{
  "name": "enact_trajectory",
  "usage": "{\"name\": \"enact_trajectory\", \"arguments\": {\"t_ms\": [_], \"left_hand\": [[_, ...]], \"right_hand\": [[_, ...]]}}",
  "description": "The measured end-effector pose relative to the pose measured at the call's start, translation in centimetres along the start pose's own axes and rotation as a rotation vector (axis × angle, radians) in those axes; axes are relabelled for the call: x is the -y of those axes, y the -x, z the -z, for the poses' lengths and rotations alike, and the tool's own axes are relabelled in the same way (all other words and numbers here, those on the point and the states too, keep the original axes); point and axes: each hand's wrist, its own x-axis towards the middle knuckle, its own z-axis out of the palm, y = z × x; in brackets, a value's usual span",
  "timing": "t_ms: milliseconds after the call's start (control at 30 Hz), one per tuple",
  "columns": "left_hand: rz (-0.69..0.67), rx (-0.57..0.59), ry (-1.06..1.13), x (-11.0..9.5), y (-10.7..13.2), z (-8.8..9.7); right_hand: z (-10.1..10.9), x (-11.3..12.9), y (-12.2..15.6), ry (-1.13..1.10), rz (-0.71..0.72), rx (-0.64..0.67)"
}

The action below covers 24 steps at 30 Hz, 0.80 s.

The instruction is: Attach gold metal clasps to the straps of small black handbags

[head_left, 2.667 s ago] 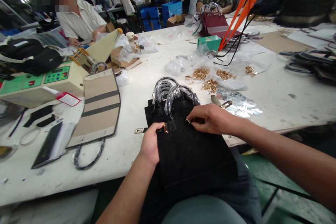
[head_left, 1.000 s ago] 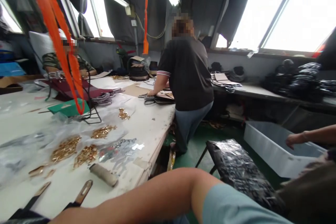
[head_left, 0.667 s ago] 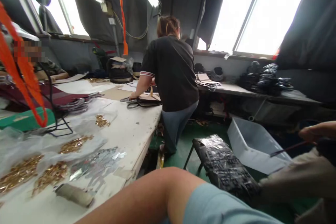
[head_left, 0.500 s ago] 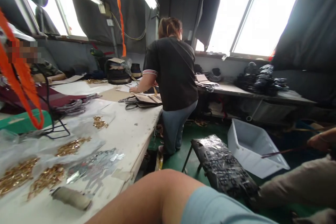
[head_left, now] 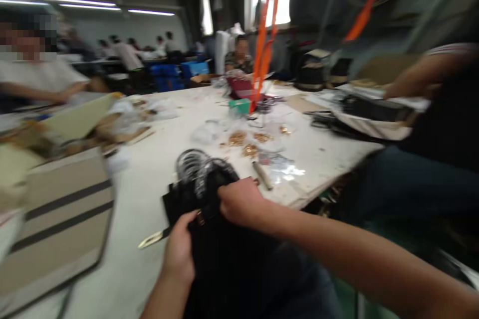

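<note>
A bundle of black bag pieces point(head_left: 215, 259) hangs over the table's near edge, in front of my body. My left hand point(head_left: 178, 249) grips its left side, thumb on top beside a small shiny metal fitting point(head_left: 200, 217). Closed around the upper right part is my right hand point(head_left: 241, 201), the fingertips hidden behind the black material. Looped handles point(head_left: 190, 162), seemingly wrapped in clear plastic, stand up at the far end of the bundle. A gold-coloured oblong metal piece point(head_left: 150, 240) sticks out to the left. Motion blurs the finer details.
The white table point(head_left: 149, 199) carries gold metal fittings point(head_left: 237, 138), a grey roll point(head_left: 262, 175) and a beige panel with dark stripes point(head_left: 63, 224). Orange strips point(head_left: 264, 45) hang above. Co-workers sit at the left and far side; another person's arm point(head_left: 415, 77) works at the right.
My view has swung left from the aisle, stool and white bin to the table. Both my hands are now in view on the black bag pieces; earlier only a bent arm showed.
</note>
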Motion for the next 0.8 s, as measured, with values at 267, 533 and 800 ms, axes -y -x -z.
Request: {"name": "enact_trajectory", "arguments": {"t_ms": [267, 533, 800], "left_hand": [[-0.161, -0.255, 0.094, -0.9, 4.4, 6.3], [-0.151, -0.23, 0.101, -0.8, 4.2, 6.4], [-0.136, -0.221, 0.102, -1.0, 4.0, 6.4]], "right_hand": [[-3.0, -2.5, 0.5, -0.198, -0.036, -0.08], [-3.4, -4.3, 1.2, -0.391, 0.201, -0.09], [-4.1, -4.8, 0.8, -0.277, 0.378, -0.16]]}}
